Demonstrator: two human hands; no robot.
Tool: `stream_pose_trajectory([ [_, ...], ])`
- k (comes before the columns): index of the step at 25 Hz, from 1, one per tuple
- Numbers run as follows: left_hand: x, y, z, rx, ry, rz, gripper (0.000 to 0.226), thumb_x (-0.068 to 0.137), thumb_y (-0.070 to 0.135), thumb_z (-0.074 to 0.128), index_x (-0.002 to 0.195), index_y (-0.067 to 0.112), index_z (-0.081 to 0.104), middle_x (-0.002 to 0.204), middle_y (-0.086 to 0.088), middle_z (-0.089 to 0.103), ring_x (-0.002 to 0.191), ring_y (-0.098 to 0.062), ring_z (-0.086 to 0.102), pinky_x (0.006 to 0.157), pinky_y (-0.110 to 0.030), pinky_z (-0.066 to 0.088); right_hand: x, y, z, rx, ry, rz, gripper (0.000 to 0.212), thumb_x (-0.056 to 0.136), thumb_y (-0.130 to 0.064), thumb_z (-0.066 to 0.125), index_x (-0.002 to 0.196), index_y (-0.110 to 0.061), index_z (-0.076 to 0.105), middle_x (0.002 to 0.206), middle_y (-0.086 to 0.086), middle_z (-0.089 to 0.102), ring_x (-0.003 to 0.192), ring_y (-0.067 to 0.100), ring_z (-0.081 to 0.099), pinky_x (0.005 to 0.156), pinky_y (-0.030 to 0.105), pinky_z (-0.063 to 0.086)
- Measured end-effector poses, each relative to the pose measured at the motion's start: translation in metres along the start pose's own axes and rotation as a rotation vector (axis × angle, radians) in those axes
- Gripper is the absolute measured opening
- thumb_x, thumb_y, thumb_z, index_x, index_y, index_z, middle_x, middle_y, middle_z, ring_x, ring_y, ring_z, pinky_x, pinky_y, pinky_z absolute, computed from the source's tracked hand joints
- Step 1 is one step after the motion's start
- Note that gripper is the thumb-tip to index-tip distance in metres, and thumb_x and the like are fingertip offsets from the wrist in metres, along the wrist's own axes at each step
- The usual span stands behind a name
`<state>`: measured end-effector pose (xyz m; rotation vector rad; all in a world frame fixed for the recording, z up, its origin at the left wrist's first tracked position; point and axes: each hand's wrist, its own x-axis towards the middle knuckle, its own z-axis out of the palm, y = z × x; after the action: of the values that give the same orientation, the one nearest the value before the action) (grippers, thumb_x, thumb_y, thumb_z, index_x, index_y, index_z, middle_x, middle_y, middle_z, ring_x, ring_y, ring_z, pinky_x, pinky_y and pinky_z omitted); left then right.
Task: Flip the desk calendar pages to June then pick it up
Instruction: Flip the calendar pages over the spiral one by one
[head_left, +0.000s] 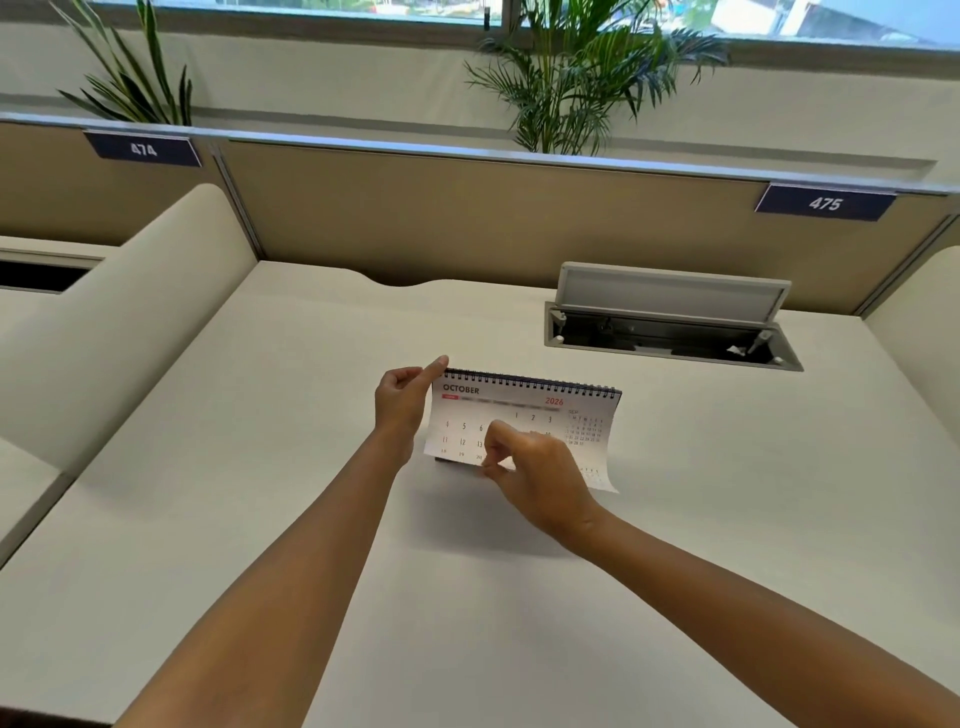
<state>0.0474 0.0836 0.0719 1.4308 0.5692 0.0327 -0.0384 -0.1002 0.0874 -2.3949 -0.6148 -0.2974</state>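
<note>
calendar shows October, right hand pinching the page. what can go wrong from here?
1. The right hand pinches the bowed October page of the white spiral-bound desk calendar at its lower edge; a hard pull might crease it or tear it at the black wire binding.
2. The left hand steadies only the top left corner, so the calendar could slide or tip on the smooth cream desk.
3. Several pages may lift together, skipping June.

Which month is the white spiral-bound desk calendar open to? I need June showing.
October, not June: the white spiral-bound desk calendar shows the heading "OCTOBER", while the right hand pinches that page's lower edge.
</note>
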Motion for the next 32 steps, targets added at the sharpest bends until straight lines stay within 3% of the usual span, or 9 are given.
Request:
stream_pose_trajectory([
  [5, -0.003, 0.005, -0.002, 0.015, -0.033, -0.043, 0.047, 0.075, 0.052, 0.081, 0.103, 0.021, 0.059, 0.104, 0.000, 0.071, 0.096, -0.011, 0.060, 0.071, -0.024, 0.042, 0.019, -0.013, -0.035, 0.177, -0.017, 0.073, 0.042, 0.083, 0.001, 0.077, 0.098, -0.024, 0.047, 0.097, -0.007, 0.070, 0.079, 0.007, 0.072, 0.068, 0.020, 0.060],
  [7, -0.005, 0.005, -0.001, 0.028, -0.047, -0.027, 0.045, 0.083, 0.057, 0.072, 0.108, 0.021, 0.061, 0.118, -0.003, 0.069, 0.111, -0.021, 0.059, 0.086, -0.031, 0.044, 0.033, -0.020, -0.056, 0.188, -0.027, 0.060, 0.045, 0.086, 0.000, 0.074, 0.105, -0.027, 0.043, 0.111, -0.006, 0.065, 0.080, 0.006, 0.071, 0.065, 0.020, 0.061],
  [10, -0.010, 0.000, -0.002, 0.001, -0.146, -0.009, 0.066, 0.089, 0.074, 0.039, 0.116, 0.020, 0.068, 0.135, 0.004, 0.061, 0.133, -0.020, 0.043, 0.114, -0.051, 0.024, 0.072, -0.029, -0.086, 0.084, 0.014, -0.004, 0.043, 0.088, 0.000, 0.071, 0.112, -0.025, 0.044, 0.123, -0.004, 0.058, 0.082, 0.007, 0.069, 0.061, 0.020, 0.060],
  [12, -0.012, -0.007, -0.003, -0.059, -0.180, 0.009, 0.073, 0.083, 0.078, 0.030, 0.109, 0.023, 0.070, 0.128, 0.010, 0.062, 0.132, -0.015, 0.041, 0.117, -0.054, 0.013, 0.104, -0.032, -0.101, -0.007, 0.095, -0.082, 0.041, 0.087, -0.002, 0.072, 0.114, -0.020, 0.047, 0.122, 0.000, 0.061, 0.085, 0.007, 0.067, 0.067, 0.019, 0.059],
  [15, -0.014, -0.008, -0.001, -0.061, -0.188, 0.063, 0.071, 0.082, 0.076, 0.033, 0.116, 0.026, 0.070, 0.133, 0.012, 0.060, 0.134, -0.016, 0.043, 0.114, -0.053, 0.017, 0.147, -0.028, -0.109, -0.084, 0.137, -0.066, 0.044, 0.086, -0.002, 0.073, 0.120, -0.014, 0.047, 0.118, 0.006, 0.066, 0.090, 0.015, 0.066, 0.077, 0.029, 0.060],
  [17, -0.015, -0.002, 0.001, -0.025, -0.170, 0.101, 0.064, 0.088, 0.072, 0.044, 0.123, 0.024, 0.068, 0.126, 0.017, 0.064, 0.120, -0.011, 0.053, 0.105, -0.041, 0.034, 0.166, -0.021, -0.105, -0.127, 0.123, -0.022, 0.048, 0.088, -0.001, 0.071, 0.126, -0.013, 0.045, 0.117, 0.008, 0.067, 0.093, 0.019, 0.067, 0.084, 0.034, 0.057],
  [21, -0.007, 0.004, 0.005, -0.020, -0.105, 0.157, 0.037, 0.095, 0.044, 0.063, 0.118, 0.015, 0.067, 0.098, 0.011, 0.076, 0.088, -0.003, 0.066, 0.053, -0.006, 0.048, 0.179, -0.004, -0.087, -0.300, 0.153, -0.063, 0.049, 0.089, -0.014, 0.073, 0.130, -0.015, 0.046, 0.116, 0.002, 0.067, 0.106, 0.019, 0.063, 0.104, 0.037, 0.032],
  [28, 0.000, -0.004, 0.003, -0.080, -0.051, 0.110, 0.043, 0.086, 0.034, 0.077, 0.122, 0.011, 0.068, 0.115, 0.001, 0.072, 0.092, 0.002, 0.063, 0.060, -0.004, 0.044, 0.104, 0.031, -0.011, -0.330, 0.383, -0.407, 0.027, 0.094, -0.028, 0.065, 0.116, -0.016, 0.057, 0.111, 0.001, 0.064, 0.112, 0.020, 0.054, 0.098, 0.038, 0.032],
  [32, 0.003, -0.006, 0.003, -0.094, -0.046, 0.091, 0.043, 0.085, 0.034, 0.079, 0.120, 0.012, 0.069, 0.113, 0.002, 0.072, 0.090, 0.003, 0.062, 0.058, -0.002, 0.044, 0.029, 0.065, 0.056, -0.619, 0.181, -0.561, 0.027, 0.092, -0.030, 0.062, 0.116, -0.024, 0.054, 0.124, -0.003, 0.059, 0.123, 0.022, 0.047, 0.104, 0.042, 0.027],
])
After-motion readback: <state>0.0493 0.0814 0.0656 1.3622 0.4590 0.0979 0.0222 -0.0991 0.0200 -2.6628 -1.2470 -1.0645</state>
